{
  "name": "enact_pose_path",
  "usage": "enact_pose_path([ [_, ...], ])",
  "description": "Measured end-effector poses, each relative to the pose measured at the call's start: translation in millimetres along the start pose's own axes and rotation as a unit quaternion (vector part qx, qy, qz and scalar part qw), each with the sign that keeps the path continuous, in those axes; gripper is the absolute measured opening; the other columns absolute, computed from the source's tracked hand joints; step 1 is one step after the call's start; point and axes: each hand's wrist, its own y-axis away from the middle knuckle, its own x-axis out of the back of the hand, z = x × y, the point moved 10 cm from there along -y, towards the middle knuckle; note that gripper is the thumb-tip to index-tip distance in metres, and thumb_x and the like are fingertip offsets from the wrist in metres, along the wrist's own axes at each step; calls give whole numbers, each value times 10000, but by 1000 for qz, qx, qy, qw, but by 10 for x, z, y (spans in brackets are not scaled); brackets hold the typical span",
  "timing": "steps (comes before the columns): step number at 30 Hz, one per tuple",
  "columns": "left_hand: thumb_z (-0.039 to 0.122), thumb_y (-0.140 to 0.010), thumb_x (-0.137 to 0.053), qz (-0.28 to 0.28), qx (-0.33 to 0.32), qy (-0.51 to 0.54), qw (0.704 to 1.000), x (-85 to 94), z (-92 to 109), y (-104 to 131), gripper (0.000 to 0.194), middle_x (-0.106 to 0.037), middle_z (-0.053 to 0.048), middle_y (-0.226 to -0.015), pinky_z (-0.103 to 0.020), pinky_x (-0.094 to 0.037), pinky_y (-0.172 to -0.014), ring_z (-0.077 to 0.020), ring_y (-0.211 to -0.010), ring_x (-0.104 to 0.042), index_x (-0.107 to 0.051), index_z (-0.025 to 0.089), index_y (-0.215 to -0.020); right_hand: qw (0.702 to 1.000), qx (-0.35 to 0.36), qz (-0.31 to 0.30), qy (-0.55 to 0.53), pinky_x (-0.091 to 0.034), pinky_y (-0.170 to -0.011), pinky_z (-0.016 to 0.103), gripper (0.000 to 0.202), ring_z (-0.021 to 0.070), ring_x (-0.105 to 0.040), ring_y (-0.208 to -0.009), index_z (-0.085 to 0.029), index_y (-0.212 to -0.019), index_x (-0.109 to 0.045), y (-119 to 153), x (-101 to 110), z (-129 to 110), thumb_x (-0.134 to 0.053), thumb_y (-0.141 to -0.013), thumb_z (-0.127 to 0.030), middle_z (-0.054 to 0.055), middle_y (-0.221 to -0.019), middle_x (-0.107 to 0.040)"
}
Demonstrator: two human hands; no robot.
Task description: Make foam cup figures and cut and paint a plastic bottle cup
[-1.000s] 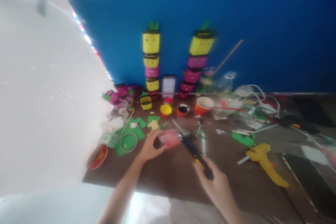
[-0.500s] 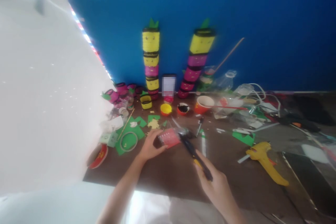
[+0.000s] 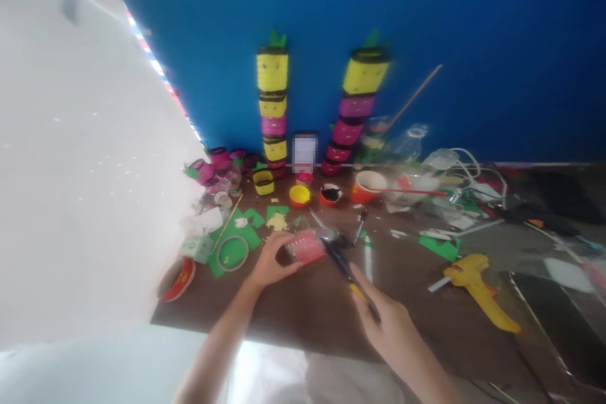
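Note:
A clear plastic bottle piece with a pink-red part (image 3: 307,247) lies in my left hand (image 3: 273,261), whose fingers and thumb are closed around its left end. My right hand (image 3: 382,306) is wrapped round a dark tool with a yellow mark (image 3: 341,265), which looks like a utility knife. The far end of this tool meets the right end of the bottle piece; blur hides the exact contact. Beyond them stand a yellow-lined cup (image 3: 300,196), a small cup of black paint (image 3: 330,195) and a larger red-and-white cup (image 3: 368,187).
Two yellow-and-pink stacks (image 3: 273,76) lean on the blue wall. Green paper and a tape roll (image 3: 232,253) lie left. On the right are a yellow glue gun (image 3: 483,290), a dark phone-like slab (image 3: 561,322), clear plastic and cables. The table's near edge is below my hands.
My right hand and the dark tool have shifted slightly left and up. My left hand keeps its hold on the bottle piece, almost unmoved.

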Motion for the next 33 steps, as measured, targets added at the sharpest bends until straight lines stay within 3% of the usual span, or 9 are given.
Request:
enact_pose_path([
  [14, 313, -632, -736, 5, -5, 8, 1000, -16, -16, 13, 505, -565, -92, -1099, -420, -456, -917, -228, -1055, -546, -551, 217, -1092, 993, -31, -84, 78, -522, -707, 289, 526, 215, -680, -829, -168, -1367, -416, -106, -4, -57, -313, -878, -333, 119, -933, -709],
  [22, 317, -625, -737, 15, -4, 4, 1000, 0, 1, 3, 494, -592, -85, -1070, -406, -473, -895, -223, -1026, -558, -566, 214, -1078, 988, -46, -118, 88, -502, -551, 266, 545, 206, -677, -604, -155, -1345, -453, -266, 123, -247, -319, -828, -264, 73, -685, -701],
  [28, 311, -629, -733, 20, -4, 1, 1000, 9, 22, 0, 484, -600, -80, -1067, -404, -470, -892, -221, -1027, -556, -572, 218, -1076, 985, -65, -135, 79, -438, -434, 221, 523, 183, -652, -503, -212, -1319, -493, -361, 244, -313, -366, -814, -263, 74, -701, -713],
  [33, 320, -623, -735, 23, 3, -4, 1000, 7, 8, 1, 475, -604, -80, -1052, -398, -476, -889, -219, -1014, -564, -580, 210, -1058, 982, -57, -151, 100, -438, -449, 231, 522, 199, -660, -521, -215, -1316, -498, -419, 220, -322, -388, -806, -240, 93, -739, -721],
])
